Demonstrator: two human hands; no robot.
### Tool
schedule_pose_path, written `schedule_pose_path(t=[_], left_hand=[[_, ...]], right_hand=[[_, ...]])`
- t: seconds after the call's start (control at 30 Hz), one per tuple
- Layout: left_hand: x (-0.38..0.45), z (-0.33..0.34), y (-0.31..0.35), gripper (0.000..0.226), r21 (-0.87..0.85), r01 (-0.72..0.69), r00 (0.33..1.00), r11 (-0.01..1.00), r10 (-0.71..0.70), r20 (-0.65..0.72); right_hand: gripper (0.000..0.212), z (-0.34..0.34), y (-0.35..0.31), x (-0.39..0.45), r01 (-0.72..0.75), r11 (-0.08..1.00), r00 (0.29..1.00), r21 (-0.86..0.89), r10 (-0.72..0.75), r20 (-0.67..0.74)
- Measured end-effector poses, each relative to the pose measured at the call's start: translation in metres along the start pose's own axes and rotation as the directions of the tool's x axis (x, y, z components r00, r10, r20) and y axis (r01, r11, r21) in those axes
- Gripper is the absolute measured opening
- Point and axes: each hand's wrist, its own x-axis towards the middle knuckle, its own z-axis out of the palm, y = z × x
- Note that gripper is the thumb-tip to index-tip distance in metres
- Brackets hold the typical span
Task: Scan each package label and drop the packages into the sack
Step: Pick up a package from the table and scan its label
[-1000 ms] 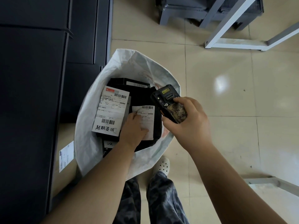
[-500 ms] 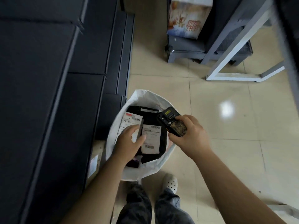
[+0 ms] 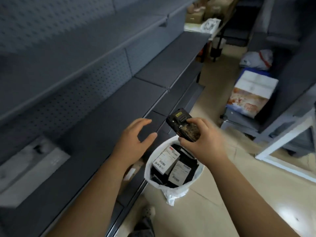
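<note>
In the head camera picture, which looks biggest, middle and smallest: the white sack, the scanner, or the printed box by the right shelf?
1. White sack
2. Printed box, though it sits farther away, so unsure
3. Scanner

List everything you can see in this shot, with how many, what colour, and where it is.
sack: one, white, on the floor beside the shelving, mouth open.
packages: several, black with white labels, inside the sack.
scanner: one, black, above the sack, in the right hand.
shelving: one long run, dark grey, along the left.
flat parcel: one, grey, blurred, on the shelf at left.
printed box: one, white and orange, on a low grey cart at right.
tied bag: one, white, on the floor further back.
left hand: empty, fingers spread, over the shelf edge.
right hand: grips the scanner.
</note>
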Motion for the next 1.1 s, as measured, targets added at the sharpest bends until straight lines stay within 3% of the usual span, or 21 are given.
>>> schedule_pose_path(t=[0.23, 0.5, 0.7, 0.9, 1.1], left_hand=[[-0.146, -0.1, 0.037, 0.044, 0.102, 0.159, 0.937, 0.982, -0.118, -0.329], [-0.38, -0.198, 0.051, 0.052, 0.124, 0.356, 0.71, 0.926, -0.183, -0.68], [-0.612, -0.257, 0.06, 0.056, 0.055, 0.586, 0.465, 0.809, -0.28, -0.84], [-0.822, -0.293, 0.08, 0.049, -0.06, 0.779, 0.192, 0.624, -0.328, -0.925], [-0.983, -0.325, 0.082, 0.056, -0.238, 0.831, -0.091, 0.503, -0.299, -0.95]], right_hand=[[0.057, -0.007, -0.107, -0.044, 0.31, 0.938, 0.94, 0.154, -0.327, 0.096], [0.057, 0.035, -0.265, -0.173, 0.525, 0.746, 0.735, 0.41, -0.64, 0.225], [0.057, 0.092, -0.387, -0.348, 0.581, 0.589, 0.521, 0.562, -0.799, 0.301], [0.056, 0.145, -0.494, -0.535, 0.581, 0.406, 0.242, 0.705, -0.914, 0.326], [0.057, 0.204, -0.589, -0.691, 0.562, 0.255, -0.013, 0.787, -0.948, 0.317]])
